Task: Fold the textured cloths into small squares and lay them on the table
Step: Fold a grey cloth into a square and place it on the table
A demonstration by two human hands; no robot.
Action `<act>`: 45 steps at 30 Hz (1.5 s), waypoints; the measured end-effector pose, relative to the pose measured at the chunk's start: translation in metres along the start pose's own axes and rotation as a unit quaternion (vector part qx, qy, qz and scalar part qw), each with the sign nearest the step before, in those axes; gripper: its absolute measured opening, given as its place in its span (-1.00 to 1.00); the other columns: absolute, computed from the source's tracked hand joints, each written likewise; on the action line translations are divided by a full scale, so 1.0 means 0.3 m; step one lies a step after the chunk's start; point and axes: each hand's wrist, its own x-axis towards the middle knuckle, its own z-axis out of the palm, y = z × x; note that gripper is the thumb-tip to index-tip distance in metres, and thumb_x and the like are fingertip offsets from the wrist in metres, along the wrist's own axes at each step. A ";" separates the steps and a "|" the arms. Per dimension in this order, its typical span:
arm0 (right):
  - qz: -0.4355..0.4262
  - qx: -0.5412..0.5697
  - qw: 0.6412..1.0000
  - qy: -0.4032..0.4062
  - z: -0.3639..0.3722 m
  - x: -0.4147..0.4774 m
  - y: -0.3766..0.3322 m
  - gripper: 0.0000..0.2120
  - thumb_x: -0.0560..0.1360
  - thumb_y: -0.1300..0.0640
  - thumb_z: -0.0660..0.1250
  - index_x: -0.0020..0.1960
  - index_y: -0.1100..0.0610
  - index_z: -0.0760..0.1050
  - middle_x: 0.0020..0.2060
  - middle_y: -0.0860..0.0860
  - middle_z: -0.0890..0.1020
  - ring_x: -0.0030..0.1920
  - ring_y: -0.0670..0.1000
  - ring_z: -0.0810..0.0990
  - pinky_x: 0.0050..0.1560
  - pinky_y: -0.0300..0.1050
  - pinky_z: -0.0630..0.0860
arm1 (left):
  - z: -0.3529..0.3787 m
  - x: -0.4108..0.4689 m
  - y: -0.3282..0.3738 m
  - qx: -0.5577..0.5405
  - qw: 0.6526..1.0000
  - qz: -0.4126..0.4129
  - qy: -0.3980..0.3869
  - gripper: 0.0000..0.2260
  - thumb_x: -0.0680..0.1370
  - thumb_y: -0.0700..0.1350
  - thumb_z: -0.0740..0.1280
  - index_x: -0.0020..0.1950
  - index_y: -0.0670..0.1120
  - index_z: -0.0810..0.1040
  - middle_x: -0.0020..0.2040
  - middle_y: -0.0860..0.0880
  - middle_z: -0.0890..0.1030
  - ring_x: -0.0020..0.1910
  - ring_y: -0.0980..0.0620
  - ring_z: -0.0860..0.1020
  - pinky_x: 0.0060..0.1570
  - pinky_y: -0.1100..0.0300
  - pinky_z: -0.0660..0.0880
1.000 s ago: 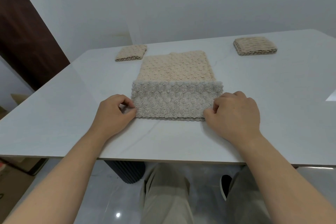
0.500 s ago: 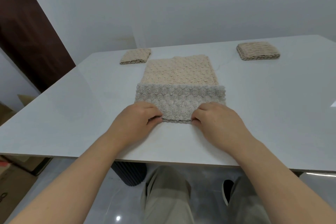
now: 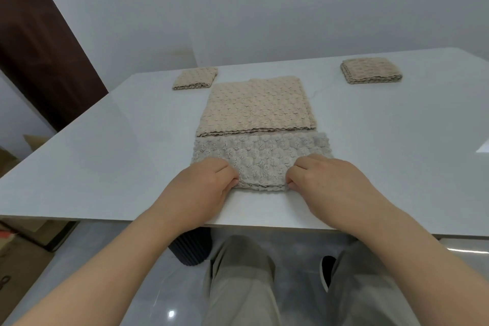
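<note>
Low in the middle of the frame, the left hand (image 3: 203, 188) is curled, its fingers bent inward and pinching the near edge of the grey cloth (image 3: 262, 156) at that edge's left part. The right hand (image 3: 325, 182) mirrors it, knuckles up and fingers tucked under, gripping the same edge toward its right. The two hands sit near each other with a short stretch of bunched hem between them. The grey cloth lies as a wide folded band on the white desk (image 3: 105, 153), close to its near rim. Just above it in the frame, touching its far edge, lies a larger beige cloth (image 3: 256, 106), folded flat. Two folded squares rest farther back: the left square (image 3: 195, 78) at upper left of the beige cloth, the right square (image 3: 370, 70) well apart at upper right.
</note>
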 end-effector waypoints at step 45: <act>0.308 0.113 0.934 -0.145 0.093 0.131 -0.003 -0.31 0.68 -0.19 -0.19 0.65 0.22 -0.08 0.65 0.10 0.00 0.64 0.07 -0.07 0.62 0.05 -0.09 | 0.088 0.121 -0.076 -0.037 0.931 -0.312 -0.187 -0.43 0.73 0.13 -0.12 0.68 -0.11 -0.06 0.69 -0.05 -0.04 0.66 -0.03 -0.09 0.62 0.01 -0.10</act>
